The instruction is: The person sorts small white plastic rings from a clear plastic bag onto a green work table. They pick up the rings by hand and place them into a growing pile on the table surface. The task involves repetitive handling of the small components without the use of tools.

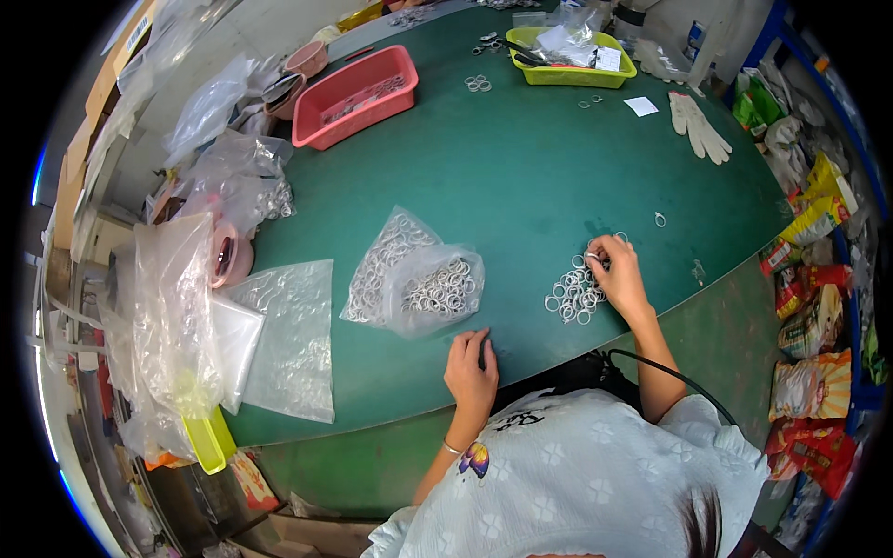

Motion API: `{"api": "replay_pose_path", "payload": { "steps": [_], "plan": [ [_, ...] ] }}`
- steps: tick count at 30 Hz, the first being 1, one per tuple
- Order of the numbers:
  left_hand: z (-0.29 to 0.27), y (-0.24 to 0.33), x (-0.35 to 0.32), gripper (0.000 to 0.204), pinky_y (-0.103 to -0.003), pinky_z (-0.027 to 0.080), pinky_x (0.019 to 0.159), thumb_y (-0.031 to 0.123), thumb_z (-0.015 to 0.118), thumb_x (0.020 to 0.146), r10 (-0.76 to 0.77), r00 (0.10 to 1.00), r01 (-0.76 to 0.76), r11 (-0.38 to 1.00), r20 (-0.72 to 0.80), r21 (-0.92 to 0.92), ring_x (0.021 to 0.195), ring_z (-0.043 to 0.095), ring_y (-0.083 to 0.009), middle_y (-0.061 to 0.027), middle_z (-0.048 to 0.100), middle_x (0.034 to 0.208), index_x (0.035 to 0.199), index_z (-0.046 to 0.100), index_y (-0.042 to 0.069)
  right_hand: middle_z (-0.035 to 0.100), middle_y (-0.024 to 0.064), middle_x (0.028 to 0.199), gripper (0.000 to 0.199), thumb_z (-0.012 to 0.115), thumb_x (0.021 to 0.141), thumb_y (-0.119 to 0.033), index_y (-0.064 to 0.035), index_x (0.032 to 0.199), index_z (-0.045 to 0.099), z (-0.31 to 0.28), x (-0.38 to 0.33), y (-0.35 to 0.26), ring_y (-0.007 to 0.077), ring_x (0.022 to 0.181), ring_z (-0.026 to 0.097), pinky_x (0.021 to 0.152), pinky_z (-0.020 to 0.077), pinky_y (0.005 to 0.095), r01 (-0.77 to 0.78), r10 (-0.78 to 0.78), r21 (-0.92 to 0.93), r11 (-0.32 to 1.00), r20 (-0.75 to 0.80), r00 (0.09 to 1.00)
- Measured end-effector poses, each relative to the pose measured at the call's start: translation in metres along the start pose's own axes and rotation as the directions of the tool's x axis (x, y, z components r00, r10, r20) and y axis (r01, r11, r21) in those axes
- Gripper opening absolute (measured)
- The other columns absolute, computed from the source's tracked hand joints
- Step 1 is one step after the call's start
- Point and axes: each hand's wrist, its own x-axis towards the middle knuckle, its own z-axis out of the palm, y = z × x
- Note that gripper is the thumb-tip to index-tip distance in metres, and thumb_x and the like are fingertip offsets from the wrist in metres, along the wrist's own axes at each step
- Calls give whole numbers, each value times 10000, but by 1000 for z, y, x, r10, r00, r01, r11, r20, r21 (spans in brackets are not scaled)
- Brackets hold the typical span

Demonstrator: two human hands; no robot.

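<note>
A red tray (pixel 358 93) sits at eleven o'clock on the green table (pixel 521 177), a yellow-green tray (pixel 569 58) at twelve. A white glove (pixel 699 126) lies at one o'clock beside a small white card (pixel 641 106). Snack packets (pixel 814 307) crowd three o'clock. Clear plastic bags (pixel 177 325) pile up at nine.

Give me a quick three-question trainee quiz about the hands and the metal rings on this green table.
1. True or false: the right hand is on the loose pile of rings.
2. What does the left hand touch?
A. the red tray
B. the bare green table near its front edge
C. the white glove
3. Fill in: the bags of rings lie to the ___ of the loose pile.

Key:
1. true
2. B
3. left
</note>
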Motion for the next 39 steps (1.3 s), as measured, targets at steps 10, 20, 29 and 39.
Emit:
{"api": "replay_pose_path", "payload": {
  "steps": [10,20,29,39],
  "plan": [
    [3,-3,1,166,-303,484,608,5,668,832,80,994,-78,997,-69,28,660,593,-203,-72,612,921,987,696,56,650,87,824,212,736,779,-70,-24,982,696,-17,4,17,214,726,587,687,466,354,6,-12,61,998,107,994],
    [0,-1,-1,159,-375,496,672,43,677,831,-20,1000,19,999,-23,-27,807,616,-289,-82,615,934,989,684,62,596,103,798,116,700,809,-1,3,914,650,-9,5,-47,228,706,572,659,465,294,163,-47,291,943,-369,928],
    [4,-4,-1,161,-358,496,654,19,662,837,32,998,-32,999,-45,-5,767,611,-273,-87,622,922,995,675,46,635,144,1055,272,699,831,-69,8,1084,632,68,-9,-122,342,1003,617,855,508,382,304,-391,443,844,119,913],
    [0,1,2,182,-298,484,618,-47,637,829,42,996,-49,994,-75,-97,666,589,-205,-94,630,899,987,679,31,636,141,1039,242,732,779,-89,-7,1000,679,-8,2,14,330,967,571,843,447,418,-9,-42,-336,942,-142,989]
  ]
}}
